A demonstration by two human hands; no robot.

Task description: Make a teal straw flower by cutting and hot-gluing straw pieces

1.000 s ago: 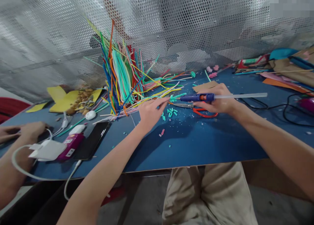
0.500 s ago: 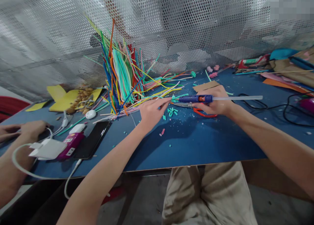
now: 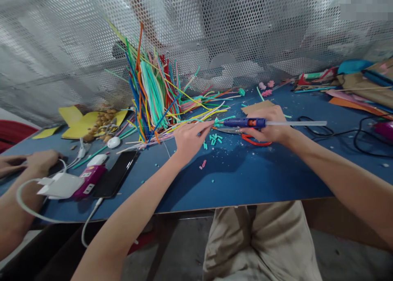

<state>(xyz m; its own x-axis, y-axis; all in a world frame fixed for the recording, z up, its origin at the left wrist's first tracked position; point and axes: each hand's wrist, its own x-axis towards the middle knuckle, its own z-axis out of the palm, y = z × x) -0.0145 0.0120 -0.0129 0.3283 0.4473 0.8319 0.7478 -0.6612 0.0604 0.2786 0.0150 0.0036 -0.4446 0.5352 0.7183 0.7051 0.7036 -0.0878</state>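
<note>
My right hand (image 3: 272, 123) is wrapped round a dark blue glue gun (image 3: 242, 122), which lies level with its tip pointing left. A clear glue stick (image 3: 297, 123) sticks out behind it. My left hand (image 3: 192, 138) pinches a small mint-green piece (image 3: 216, 122), seemingly a fuzzy pipe cleaner bit, right at the gun's tip. Below the gun lie scissors with red handles (image 3: 256, 141), partly covered by my right hand. Several short cut mint-green pieces (image 3: 215, 139) are scattered on the blue table (image 3: 239, 178) under my hands.
Behind my left hand stands a big bundle of coloured pipe cleaners (image 3: 153, 97). A phone (image 3: 118, 174), a purple power strip (image 3: 90, 180) and a white charger (image 3: 63, 185) lie at left, beside another person's hand (image 3: 41, 160). Black cable (image 3: 344, 134) curls at right. Perforated metal (image 3: 245, 31) rises behind.
Almost nothing differs. Both hands, the glue gun and the green piece stay together in nearly the same place, with only a very slight shift of the view.
</note>
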